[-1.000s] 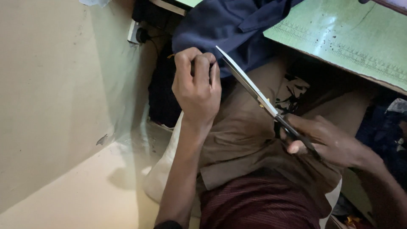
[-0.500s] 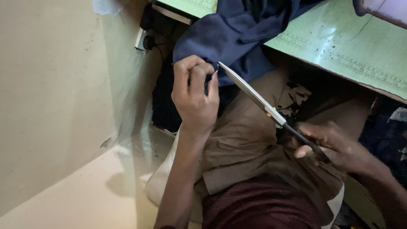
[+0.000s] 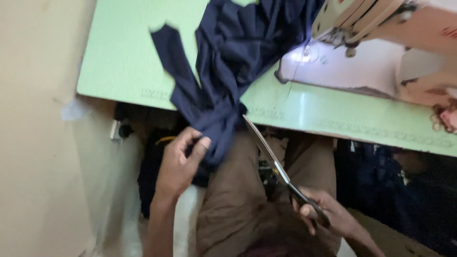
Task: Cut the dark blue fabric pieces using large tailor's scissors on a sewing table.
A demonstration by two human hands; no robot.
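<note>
Hands at a pale green sewing table (image 3: 119,71): left hand (image 3: 178,162) pinches hanging navy fabric (image 3: 233,52); right hand (image 3: 328,216) grips long steel scissors (image 3: 271,157) below its edge. Taut cloth would cut cleaner.

The sewing machine (image 3: 381,52) is blurred and cut off top right.

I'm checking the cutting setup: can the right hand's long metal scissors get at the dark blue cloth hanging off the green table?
Probably yes: the scissors point at the dark blue cloth, nothing between; the left hand holds its lower end.
</note>
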